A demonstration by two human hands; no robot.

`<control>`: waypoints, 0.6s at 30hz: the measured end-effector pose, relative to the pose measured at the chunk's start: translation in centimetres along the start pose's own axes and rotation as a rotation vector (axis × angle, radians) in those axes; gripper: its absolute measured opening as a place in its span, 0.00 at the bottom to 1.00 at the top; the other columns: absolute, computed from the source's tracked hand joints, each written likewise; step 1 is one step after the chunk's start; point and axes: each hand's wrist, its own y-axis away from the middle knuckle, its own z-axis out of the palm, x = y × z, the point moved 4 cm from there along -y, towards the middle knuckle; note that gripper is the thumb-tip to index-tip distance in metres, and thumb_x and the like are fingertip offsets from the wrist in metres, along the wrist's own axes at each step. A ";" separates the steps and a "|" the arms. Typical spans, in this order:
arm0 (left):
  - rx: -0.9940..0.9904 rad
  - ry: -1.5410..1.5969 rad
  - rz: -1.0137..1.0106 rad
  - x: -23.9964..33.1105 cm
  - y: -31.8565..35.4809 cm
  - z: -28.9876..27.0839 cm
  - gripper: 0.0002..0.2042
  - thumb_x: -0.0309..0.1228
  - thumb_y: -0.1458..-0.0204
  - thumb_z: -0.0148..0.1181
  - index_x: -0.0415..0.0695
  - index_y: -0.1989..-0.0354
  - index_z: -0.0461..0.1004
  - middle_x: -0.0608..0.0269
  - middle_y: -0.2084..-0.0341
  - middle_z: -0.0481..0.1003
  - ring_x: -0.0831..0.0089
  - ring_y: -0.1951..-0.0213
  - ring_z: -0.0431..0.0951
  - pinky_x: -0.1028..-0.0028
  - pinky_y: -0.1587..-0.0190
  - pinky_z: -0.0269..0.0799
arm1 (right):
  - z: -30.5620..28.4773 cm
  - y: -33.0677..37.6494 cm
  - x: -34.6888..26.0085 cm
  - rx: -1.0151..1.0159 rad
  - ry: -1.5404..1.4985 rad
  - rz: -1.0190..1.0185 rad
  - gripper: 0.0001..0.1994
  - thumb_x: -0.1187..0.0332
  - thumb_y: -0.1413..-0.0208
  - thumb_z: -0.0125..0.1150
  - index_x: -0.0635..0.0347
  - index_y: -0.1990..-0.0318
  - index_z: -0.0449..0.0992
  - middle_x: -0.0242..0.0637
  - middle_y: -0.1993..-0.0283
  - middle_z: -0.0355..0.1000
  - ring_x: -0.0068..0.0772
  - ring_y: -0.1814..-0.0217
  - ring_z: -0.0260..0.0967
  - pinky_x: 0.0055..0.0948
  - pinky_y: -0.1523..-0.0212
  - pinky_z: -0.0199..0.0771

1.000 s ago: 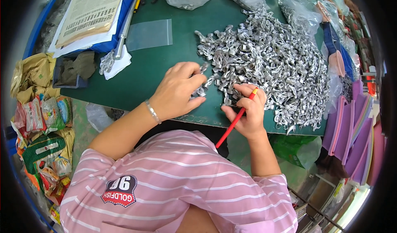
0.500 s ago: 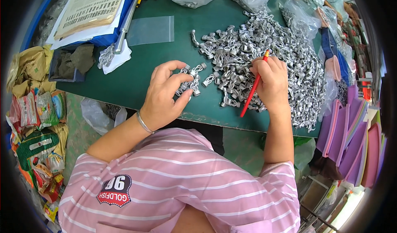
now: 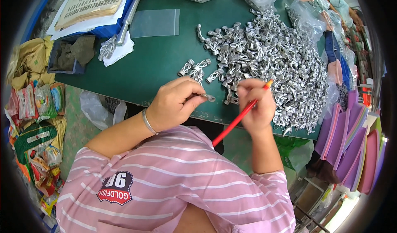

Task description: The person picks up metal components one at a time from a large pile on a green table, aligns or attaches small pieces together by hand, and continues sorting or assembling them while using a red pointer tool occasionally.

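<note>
My left hand (image 3: 173,101) is closed in a pinch on a small silvery metal fitting (image 3: 210,97), whose looped end sticks out past the fingertips over the table's near edge. My right hand (image 3: 257,107), a bit blurred, grips a red pencil-shaped stick (image 3: 235,124) with a yellow end pointing up and away; its other end reaches toward my shirt. Just beyond the left hand lies a small cluster of fittings (image 3: 195,70), with twisted loops and ribbed collars. A wide heap of the same fittings (image 3: 264,55) spreads beyond and beside my right hand.
On the green table (image 3: 161,53), a clear flat bag (image 3: 155,23) lies near a metal rod-like tool (image 3: 127,22). Papers (image 3: 91,5) rest on a blue bin, and a small bin (image 3: 74,55) holds grey cloth. Plastic bags (image 3: 306,20) stand behind the heap; purple foam-like pieces (image 3: 339,138) are at right.
My left hand has drawn back from the small cluster and now pinches one fitting. My right hand has come off the heap, nearer and leftward, with the red stick still in it.
</note>
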 end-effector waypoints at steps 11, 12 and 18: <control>0.128 -0.095 -0.033 -1.2 1.1 -0.3 0.08 0.15 0.60 0.58 0.38 0.72 0.70 0.60 0.72 0.72 0.78 0.79 0.68 0.82 0.78 0.64 | 1.0 -1.2 2.3 -0.135 0.372 0.033 0.14 0.77 0.68 0.64 0.55 0.75 0.63 0.31 0.69 0.70 0.38 0.71 0.61 0.34 0.68 0.57; 0.135 -0.089 -0.029 -1.3 1.1 -0.4 0.07 0.15 0.60 0.58 0.38 0.72 0.69 0.59 0.72 0.72 0.78 0.79 0.69 0.82 0.78 0.65 | 1.1 -1.2 2.4 -0.132 0.372 0.026 0.14 0.77 0.68 0.64 0.55 0.75 0.63 0.31 0.69 0.70 0.38 0.71 0.61 0.34 0.68 0.57; 0.129 -0.072 -0.007 -1.1 1.0 -0.6 0.07 0.15 0.60 0.58 0.37 0.72 0.69 0.58 0.72 0.72 0.74 0.77 0.70 0.80 0.76 0.67 | 1.0 -2.6 0.9 -0.091 0.406 -0.047 0.13 0.79 0.72 0.59 0.57 0.74 0.65 0.35 0.64 0.70 0.41 0.64 0.63 0.38 0.63 0.60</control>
